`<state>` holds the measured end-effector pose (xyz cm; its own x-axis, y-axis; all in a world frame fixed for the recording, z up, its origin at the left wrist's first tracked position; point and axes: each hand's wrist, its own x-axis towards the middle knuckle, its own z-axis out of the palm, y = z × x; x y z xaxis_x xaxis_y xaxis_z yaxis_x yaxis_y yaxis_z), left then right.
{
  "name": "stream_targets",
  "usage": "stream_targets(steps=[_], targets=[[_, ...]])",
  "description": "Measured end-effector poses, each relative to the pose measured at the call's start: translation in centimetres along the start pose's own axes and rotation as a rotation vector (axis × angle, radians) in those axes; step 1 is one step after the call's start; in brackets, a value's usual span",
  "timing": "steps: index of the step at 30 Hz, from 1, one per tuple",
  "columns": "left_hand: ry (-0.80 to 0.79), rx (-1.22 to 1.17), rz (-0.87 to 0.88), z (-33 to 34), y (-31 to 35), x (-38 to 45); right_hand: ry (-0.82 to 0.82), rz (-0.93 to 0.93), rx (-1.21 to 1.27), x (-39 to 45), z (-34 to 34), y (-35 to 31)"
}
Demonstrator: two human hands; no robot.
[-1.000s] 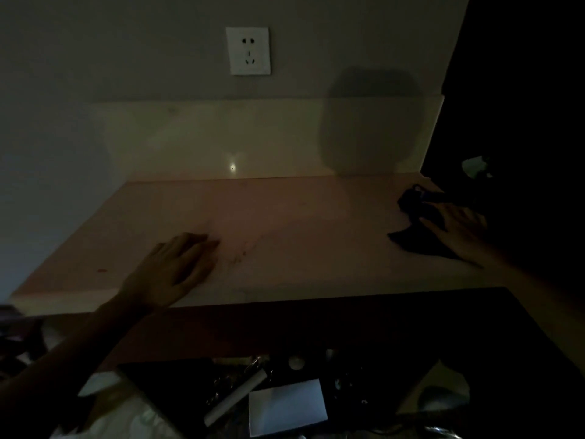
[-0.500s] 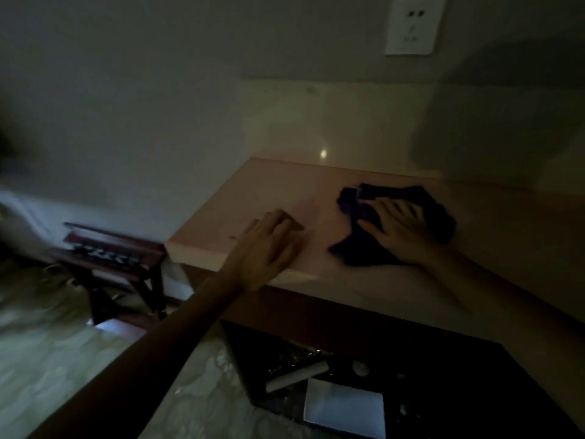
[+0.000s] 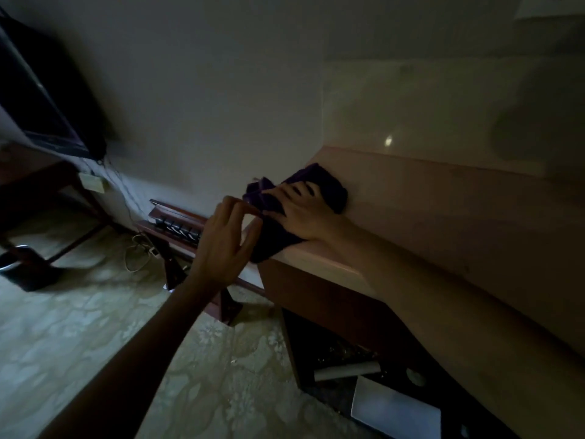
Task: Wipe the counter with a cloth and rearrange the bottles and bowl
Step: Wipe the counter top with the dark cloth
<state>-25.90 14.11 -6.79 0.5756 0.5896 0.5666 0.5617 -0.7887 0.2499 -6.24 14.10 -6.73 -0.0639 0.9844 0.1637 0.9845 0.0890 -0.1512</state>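
A dark purple cloth (image 3: 329, 190) lies bunched at the left end of the pale counter (image 3: 459, 217), hanging partly over its corner. My right hand (image 3: 300, 210) presses flat on top of the cloth, fingers spread. My left hand (image 3: 224, 245) hovers just off the counter's left edge, beside the cloth, with fingers curled and thumb and forefinger close to the cloth's edge; whether it touches the cloth I cannot tell. No bottles or bowl are in view.
A low dark wooden rack (image 3: 180, 229) stands on the patterned floor (image 3: 95, 327) left of the counter, with a cable (image 3: 136, 251) beside it. Below the counter an open dark compartment holds a white roll (image 3: 346, 370) and a white sheet (image 3: 392, 410). A wall socket (image 3: 550, 4) sits top right.
My right hand slid the cloth from the counter's right end to its left corner. My left hand lifted off the counter and now hovers past the left edge. The view swung left.
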Motion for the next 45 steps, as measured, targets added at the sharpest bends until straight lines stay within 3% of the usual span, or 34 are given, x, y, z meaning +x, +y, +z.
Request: stream_targets(steps=[4, 8, 17, 21, 27, 36, 45], targets=[[0.075, -0.103, -0.037, 0.2, 1.6, 2.9, -0.053, -0.098, 0.034, -4.5, -0.6, -0.8], [0.036, -0.185, 0.078, 2.5, 5.7, 5.7, -0.040, -0.080, 0.017, -9.7, -1.9, 1.8], [-0.250, -0.320, 0.426, 8.3, 20.1, 3.9, -0.016, 0.231, -0.045, -24.7, -6.3, 15.1], [-0.375, -0.336, 0.486, 10.1, 26.7, 2.4, 0.044, 0.419, -0.032, -32.7, -8.1, 19.5], [-0.435, -0.216, 0.717, 12.6, 34.1, 0.8, 0.105, 0.681, -0.062, -44.5, -11.8, 24.0], [-0.449, 0.005, 0.755, 12.7, 36.2, -0.3, 0.156, 0.984, -0.129, -53.6, -12.9, 26.9], [-0.430, 0.041, 0.729, 12.6, 36.5, -0.5, 0.149, 1.021, -0.175, -56.2, -12.5, 24.7]])
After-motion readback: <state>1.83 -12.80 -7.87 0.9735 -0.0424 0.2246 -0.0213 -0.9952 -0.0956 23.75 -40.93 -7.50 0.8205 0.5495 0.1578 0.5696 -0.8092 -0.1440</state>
